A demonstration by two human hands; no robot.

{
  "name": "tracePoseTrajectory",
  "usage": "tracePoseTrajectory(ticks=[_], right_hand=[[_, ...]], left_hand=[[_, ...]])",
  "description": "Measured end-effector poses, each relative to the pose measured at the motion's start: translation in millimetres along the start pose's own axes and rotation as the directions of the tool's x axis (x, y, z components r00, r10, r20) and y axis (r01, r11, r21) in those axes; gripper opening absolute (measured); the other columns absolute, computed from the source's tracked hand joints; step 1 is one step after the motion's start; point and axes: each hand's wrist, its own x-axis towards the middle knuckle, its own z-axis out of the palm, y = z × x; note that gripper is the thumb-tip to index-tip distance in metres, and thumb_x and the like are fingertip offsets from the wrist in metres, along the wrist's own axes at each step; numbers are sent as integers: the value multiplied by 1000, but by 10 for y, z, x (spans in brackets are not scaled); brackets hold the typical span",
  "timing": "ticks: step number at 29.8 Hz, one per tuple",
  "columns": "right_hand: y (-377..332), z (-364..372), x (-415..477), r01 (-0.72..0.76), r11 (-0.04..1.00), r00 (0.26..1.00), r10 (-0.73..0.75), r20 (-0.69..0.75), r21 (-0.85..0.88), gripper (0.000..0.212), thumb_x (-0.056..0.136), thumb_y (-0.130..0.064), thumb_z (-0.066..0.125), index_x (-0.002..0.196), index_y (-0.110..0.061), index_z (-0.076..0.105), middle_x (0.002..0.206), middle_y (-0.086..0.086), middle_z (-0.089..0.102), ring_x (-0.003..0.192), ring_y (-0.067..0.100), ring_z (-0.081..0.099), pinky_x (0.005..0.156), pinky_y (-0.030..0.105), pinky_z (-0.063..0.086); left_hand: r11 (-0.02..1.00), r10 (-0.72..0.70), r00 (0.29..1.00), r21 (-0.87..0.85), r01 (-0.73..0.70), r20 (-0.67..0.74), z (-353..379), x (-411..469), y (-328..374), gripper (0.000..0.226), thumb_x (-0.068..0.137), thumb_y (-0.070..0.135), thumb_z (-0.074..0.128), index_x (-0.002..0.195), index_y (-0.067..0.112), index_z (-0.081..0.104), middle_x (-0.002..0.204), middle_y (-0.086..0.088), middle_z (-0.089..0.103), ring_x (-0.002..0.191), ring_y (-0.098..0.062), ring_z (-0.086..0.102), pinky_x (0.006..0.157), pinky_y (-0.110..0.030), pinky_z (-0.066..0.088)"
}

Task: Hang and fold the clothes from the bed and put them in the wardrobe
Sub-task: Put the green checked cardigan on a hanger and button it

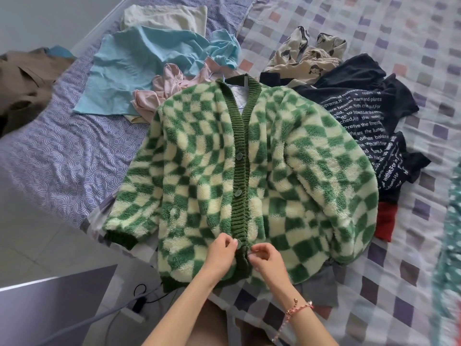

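Both forearms enter from the lower edge, cut off by the frame. The left hand (pixel 220 248) pinches the lowest button (pixel 238 243) of the cardigan (pixel 224 171); the right hand (pixel 265 255) pinches the green placket just beside it, a bracelet (pixel 298 309) on its wrist. The cardigan, green-and-cream checked, lies face up and spread flat on the bed (pixel 374 283), its hem at the near edge and its left cuff overhanging that edge. Two upper buttons are fastened. Beyond the collar lie a pink garment (pixel 154 96), a blue top (pixel 139 66) and a cream cloth (pixel 164 17). To the right, a dark printed shirt (pixel 361 113) is partly hidden beneath the cardigan sleeve, with a patterned cream garment (pixel 309 56) farther back. A brown garment (pixel 27 81) is cut off at the left edge. Open quilt remains at far right; the right margin is blurred.
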Motion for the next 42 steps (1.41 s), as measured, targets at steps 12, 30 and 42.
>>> tracePoseTrajectory(ticks=[12, 30, 42], right_hand=[[6, 174, -44, -70, 991, 996, 76, 48, -110, 42, 90, -13, 57, 58, -19, 30, 55, -1, 27, 50, 10, 27, 45, 20, 21], [287, 346, 57, 164, 740, 985, -84, 151, -652, 19, 85, -3, 46, 99, -7, 60, 102, 11, 61, 96, 26, 57, 79, 31, 43], [607, 226, 324, 339, 95, 941, -43, 336, -936, 30, 93, -10, 42, 117, -1, 57, 120, 20, 52, 113, 35, 48, 89, 40, 37]], left_hand=[[1000, 1, 996, -7, 0, 88, 177, -230, -117, 35, 93, 23, 50, 124, 14, 37, 121, 0, 37, 122, -17, 37, 104, -31, 32], [915, -77, 982, 378, 139, -173, 174, -308, -345, 32, 89, 0, 45, 118, 14, 50, 121, -4, 49, 104, -22, 54, 79, -28, 43], [889, -153, 986, 428, 163, -59, 196, -182, -398, 9, 93, 12, 46, 98, 16, 51, 106, -3, 59, 84, -17, 50, 70, -23, 39]])
